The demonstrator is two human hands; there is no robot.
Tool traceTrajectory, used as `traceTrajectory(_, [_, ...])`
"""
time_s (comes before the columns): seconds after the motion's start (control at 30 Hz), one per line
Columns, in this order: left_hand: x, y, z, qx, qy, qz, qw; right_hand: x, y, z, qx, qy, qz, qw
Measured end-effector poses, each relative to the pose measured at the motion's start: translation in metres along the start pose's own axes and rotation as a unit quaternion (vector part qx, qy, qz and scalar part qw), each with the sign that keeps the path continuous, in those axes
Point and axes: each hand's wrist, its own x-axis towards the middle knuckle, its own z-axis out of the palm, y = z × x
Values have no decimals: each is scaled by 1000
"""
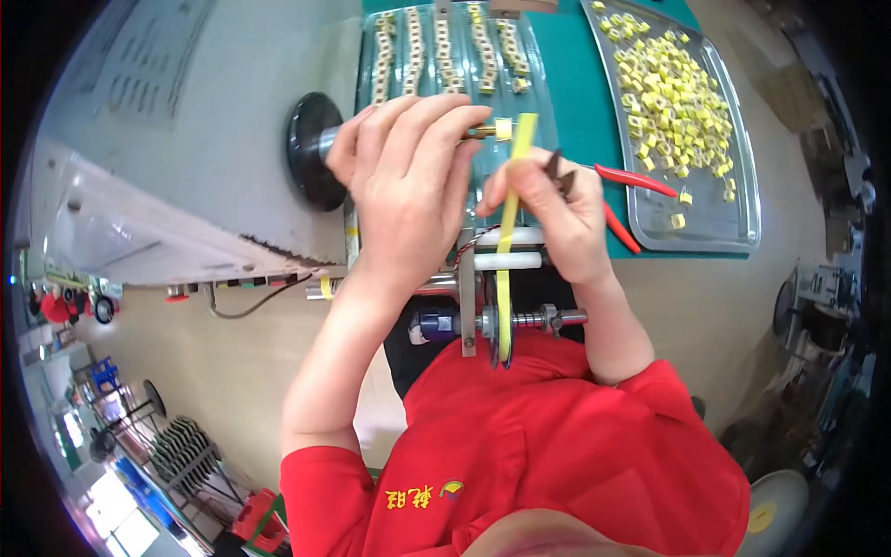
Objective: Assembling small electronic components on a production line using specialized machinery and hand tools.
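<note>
My left hand is curled round a metal shaft beside a black round knob; its fingers hide most of the shaft. Just past its fingertips, a small pale-yellow bobbin sits on the brass-coloured end of the spindle. Between thumb and fingers, my right hand pinches a strip of yellow tape, whose free end reaches up beside the bobbin. The same hand also holds red-handled cutters, dark jaws showing above the thumb. From there the tape runs down past white rollers to a reel.
A grey machine housing fills the left side. Behind my hands, rows of small bobbins lie on a clear tray. A metal tray heaped with yellow bobbins rests on the green mat at right. The reel's axle juts out near my body.
</note>
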Motion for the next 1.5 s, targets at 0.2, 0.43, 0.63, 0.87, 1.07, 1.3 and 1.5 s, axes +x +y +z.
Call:
traceTrajectory(0.2, [4,-6,-2,30,-12,16,999,6,-4,5,-44,-12,1,999])
traceTrajectory(0.43, [5,-7,-3,-63,22,26,997,6,-3,7,-24,-10,-30,999])
traceTrajectory(0.63, [1,-4,-6,-60,6,13,998,8,-1,2,53,-64,21,996])
traceTrajectory(0.87, [4,-3,-7,-39,-1,18,999,10,-1,2,82,-85,29,993])
traceTrajectory(1.07, [3,-2,-3,-75,21,-11,997,10,-3,-1,88,-90,34,991])
traceTrajectory(1.3, [19,1,-10,-14,-25,17,999,12,-6,-2,62,-81,55,993])
traceTrajectory(1.5, [43,-6,-22,-76,-172,-25,982,19,-7,-1,23,-63,82,994])
